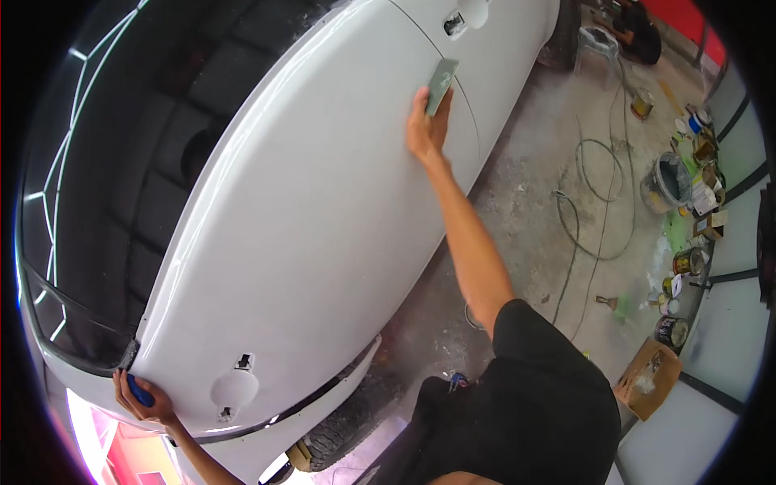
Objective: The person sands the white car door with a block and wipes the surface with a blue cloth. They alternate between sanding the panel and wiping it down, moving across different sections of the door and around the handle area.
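Note:
A white car door (275,210) fills the middle of the view, with dull sanded-looking paint. High on the panel, my right hand (428,129) grips a flat, greenish-grey sanding block (441,84) by its near end. The block lies near the curved seam between the two doors. At the lower left, my left hand (148,402) is closed around a small rounded blue pad (140,392), its exact kind partly hidden by my palm. This hand rests at the door's edge, by the corner of the dark window (105,331). Near it is the door-handle recess (234,390), without a handle.
Grey hose (578,230) loops over the dusty concrete floor. Along the right wall stand a bucket (667,183), several cans (689,261) and an open cardboard box (649,378). A brush (606,301) lies on the floor. Another person (636,34) crouches near a stool (598,42).

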Demonstrator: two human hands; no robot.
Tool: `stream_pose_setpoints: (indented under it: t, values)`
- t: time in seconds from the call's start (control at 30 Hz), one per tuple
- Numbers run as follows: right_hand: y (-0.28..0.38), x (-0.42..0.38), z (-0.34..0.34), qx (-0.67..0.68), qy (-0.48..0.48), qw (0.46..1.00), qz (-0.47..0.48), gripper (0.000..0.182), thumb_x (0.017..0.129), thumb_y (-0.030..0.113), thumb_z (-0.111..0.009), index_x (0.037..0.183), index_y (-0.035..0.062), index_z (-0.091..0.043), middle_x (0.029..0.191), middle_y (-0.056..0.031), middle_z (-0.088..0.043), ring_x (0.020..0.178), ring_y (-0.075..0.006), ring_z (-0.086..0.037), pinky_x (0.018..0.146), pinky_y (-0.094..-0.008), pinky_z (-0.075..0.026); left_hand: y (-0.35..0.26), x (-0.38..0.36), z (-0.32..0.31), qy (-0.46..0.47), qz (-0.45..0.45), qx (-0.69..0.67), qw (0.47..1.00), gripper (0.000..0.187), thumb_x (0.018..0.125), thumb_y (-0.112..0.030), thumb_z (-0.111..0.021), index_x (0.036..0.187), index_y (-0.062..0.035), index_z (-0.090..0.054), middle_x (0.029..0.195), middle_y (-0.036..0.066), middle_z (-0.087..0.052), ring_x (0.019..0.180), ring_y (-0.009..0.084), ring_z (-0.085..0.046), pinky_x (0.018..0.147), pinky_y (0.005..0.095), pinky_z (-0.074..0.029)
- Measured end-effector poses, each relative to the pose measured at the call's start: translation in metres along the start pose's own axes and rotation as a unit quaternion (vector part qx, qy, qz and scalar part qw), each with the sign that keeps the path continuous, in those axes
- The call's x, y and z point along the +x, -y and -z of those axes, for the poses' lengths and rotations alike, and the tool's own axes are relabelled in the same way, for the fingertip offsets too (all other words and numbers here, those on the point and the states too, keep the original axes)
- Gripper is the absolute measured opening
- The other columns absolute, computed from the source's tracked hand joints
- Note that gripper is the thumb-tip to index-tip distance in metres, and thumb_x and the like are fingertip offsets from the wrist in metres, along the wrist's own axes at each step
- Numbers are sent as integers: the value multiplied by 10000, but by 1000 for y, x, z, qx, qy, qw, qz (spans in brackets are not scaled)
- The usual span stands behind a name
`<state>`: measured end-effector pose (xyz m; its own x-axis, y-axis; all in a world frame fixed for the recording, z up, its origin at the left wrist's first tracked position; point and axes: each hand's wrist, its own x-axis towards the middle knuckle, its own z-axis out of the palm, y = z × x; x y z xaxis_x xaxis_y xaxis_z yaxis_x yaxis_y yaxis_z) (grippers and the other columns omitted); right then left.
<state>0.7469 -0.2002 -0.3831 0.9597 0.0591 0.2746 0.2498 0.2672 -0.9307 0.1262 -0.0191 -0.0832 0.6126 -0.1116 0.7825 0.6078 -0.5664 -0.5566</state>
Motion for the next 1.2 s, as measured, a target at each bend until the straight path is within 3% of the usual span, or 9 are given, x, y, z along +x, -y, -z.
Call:
stream_pose_setpoints:
  t: [0.1,0.27,0.33,0.43,0.6,0.8,1.0,1.07,1.2]
  values:
    - [-31,-143,-37,-27,-12,987,155,817,1134,484,-362,1702,-51,-119,1779,-290,-107,1652,-473,-95,1335,-564,-93,4,-5,-2,-3,-2,-5,1000,250,1027,-15,-604,1240,55,-715,1309,218,-714,1245,403,-667,1079,509,-507]
    - [-30,-106,-21,-41,6,980,195,806,1131,485,-369,1719,-7,-119,1788,-262,-112,1660,-433,-119,1336,-571,-87,4,-1,-3,-11,-17,-1,1000,240,1036,-23,-609,1233,65,-714,1296,220,-716,1221,402,-681,1060,506,-522]
    - [-33,-11,-5,-27,-49,998,-23,794,1146,527,-314,1711,-9,-159,1786,-258,-127,1661,-402,-132,1341,-566,-89,4,2,-5,-17,-24,-2,1000,234,1041,-32,-615,1228,68,-714,1284,220,-718,1208,401,-686,1047,504,-531]
    - [-57,-32,-15,-6,-84,996,-33,833,1136,586,-311,1717,10,-153,1787,-252,-130,1659,-400,-140,1349,-543,-93,-3,2,0,-5,-10,0,1000,225,1044,-36,-617,1217,68,-717,1268,225,-719,1195,401,-689,1043,507,-533]
    - [-55,-196,-37,-47,-26,985,161,807,1147,521,-325,1709,-21,-119,1785,-261,-124,1659,-414,-126,1347,-517,-124,-1,4,-3,-16,-30,-2,999,227,1059,-68,-609,1194,76,-719,1247,226,-723,1179,398,-691,1036,501,-538]
    - [-59,-86,-19,63,-73,985,-140,826,1153,547,-364,1694,-47,-169,1769,-254,-203,1646,-387,-189,1341,-491,-164,-2,3,-2,-6,-25,-7,1000,221,1045,-80,-635,1186,65,-724,1238,205,-733,1163,377,-691,1040,478,-533]
    - [-47,-339,-60,12,-32,995,91,883,1132,476,-396,1686,-98,-18,1774,-321,-43,1656,-473,-30,1337,-557,-18,3,5,-1,0,-51,-12,999,221,1038,-92,-660,1205,33,-733,1235,188,-735,1170,365,-690,1027,478,-532]
    - [-62,-247,-55,26,-82,987,-134,856,1148,498,-367,1699,-64,-31,1785,-292,-48,1668,-421,-34,1348,-507,-43,3,5,-1,2,-46,-33,998,215,1030,-76,-666,1203,34,-732,1251,193,-731,1184,364,-690,1043,471,-536]
    - [3,-216,-36,39,-41,977,-204,848,1150,525,-345,1703,-51,-58,1790,-265,-87,1661,-432,-77,1346,-512,-77,-8,10,-2,5,-55,-85,995,229,1003,-55,-684,1209,36,-728,1271,207,-726,1239,388,-687,1071,473,-542]
